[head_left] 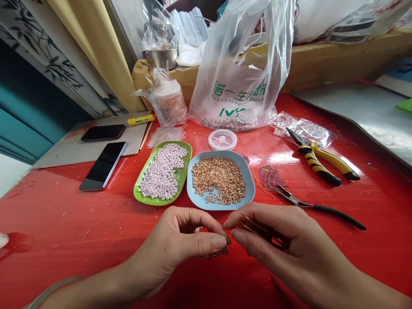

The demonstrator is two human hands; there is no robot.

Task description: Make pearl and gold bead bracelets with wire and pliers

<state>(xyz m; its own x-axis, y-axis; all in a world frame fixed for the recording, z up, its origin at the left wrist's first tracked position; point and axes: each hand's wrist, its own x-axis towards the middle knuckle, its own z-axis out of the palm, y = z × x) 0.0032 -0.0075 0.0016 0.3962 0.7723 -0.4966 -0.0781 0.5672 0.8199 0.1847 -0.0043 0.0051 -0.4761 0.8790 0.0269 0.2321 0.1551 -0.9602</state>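
Pinched between the thumb and forefinger of the left hand point(183, 240) is a small beaded piece point(213, 254), mostly hidden. At its three o'clock, the right hand point(286, 236) grasps thin tweezers point(262, 231), fingertips near the piece. From there, a blue tray point(193, 201) of copper-coloured beads point(222, 174) lies at twelve o'clock, a green tray point(138, 196) of pale pink beads point(159, 178) at eleven, black-handled pliers point(336, 213) at two.

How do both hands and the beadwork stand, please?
Left hand pinching small, partly hidden gold-coloured beadwork. Right hand gripping slim gold-coloured tool, likely metal tweezers. Black-handled slim-nosed metal pliers just beyond right hand, possible obstacle.
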